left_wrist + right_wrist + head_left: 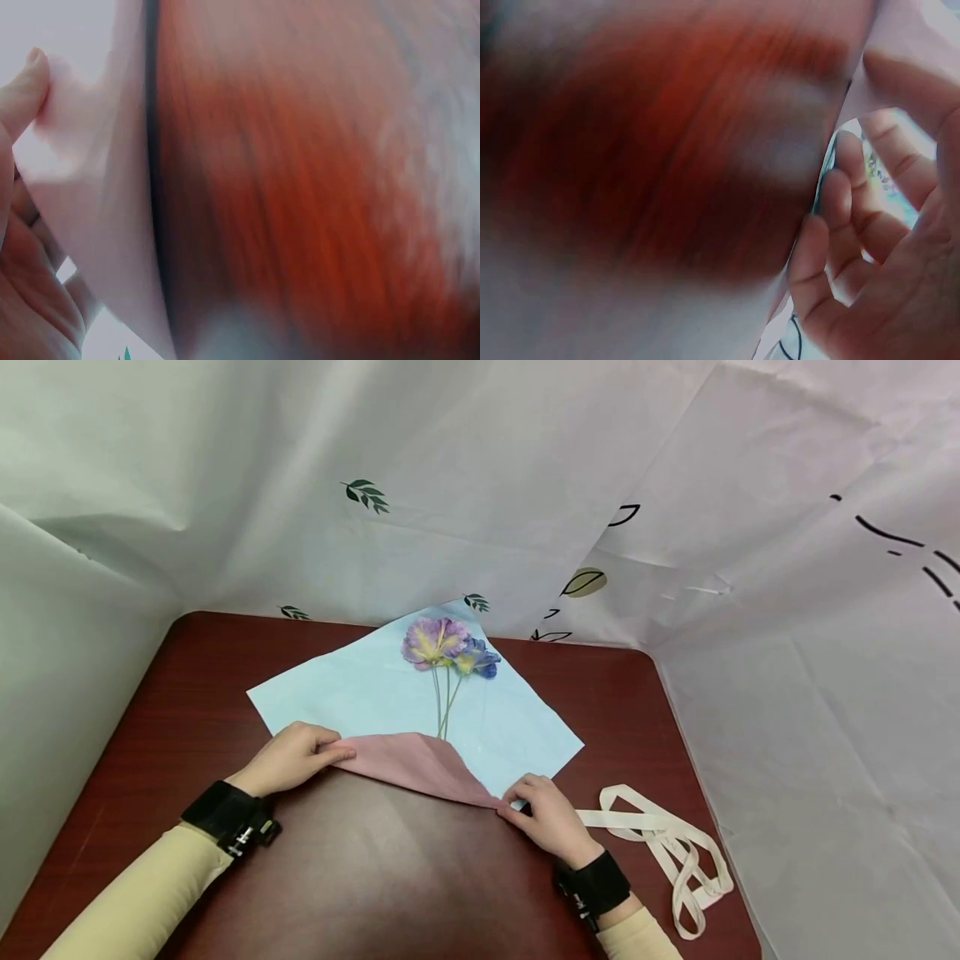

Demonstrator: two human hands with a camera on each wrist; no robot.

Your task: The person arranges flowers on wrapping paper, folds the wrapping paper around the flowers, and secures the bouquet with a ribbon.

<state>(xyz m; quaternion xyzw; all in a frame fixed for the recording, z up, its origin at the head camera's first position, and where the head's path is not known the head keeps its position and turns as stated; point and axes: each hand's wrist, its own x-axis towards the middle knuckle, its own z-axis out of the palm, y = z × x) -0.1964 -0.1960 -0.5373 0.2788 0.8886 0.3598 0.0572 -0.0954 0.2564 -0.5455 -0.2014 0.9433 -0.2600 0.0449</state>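
A sheet of wrapping paper (337, 693), light blue on its upper face and pink beneath, lies turned cornerwise on the table. Its near edge is folded up, so a pink flap (412, 764) covers the lower stems of the flowers (438, 643), one purple and one blue with yellow parts. My left hand (292, 756) pinches the flap's left end, thumb on the pink side, as the left wrist view also shows. At the flap's right end my right hand (547, 814) pinches the paper between thumb and fingers.
A cream ribbon (667, 827) lies in loose loops at the table's right side, one end running toward my right hand. The dark red wooden table (187, 693) has white sheeting (262, 527) with leaf prints behind it and at both sides.
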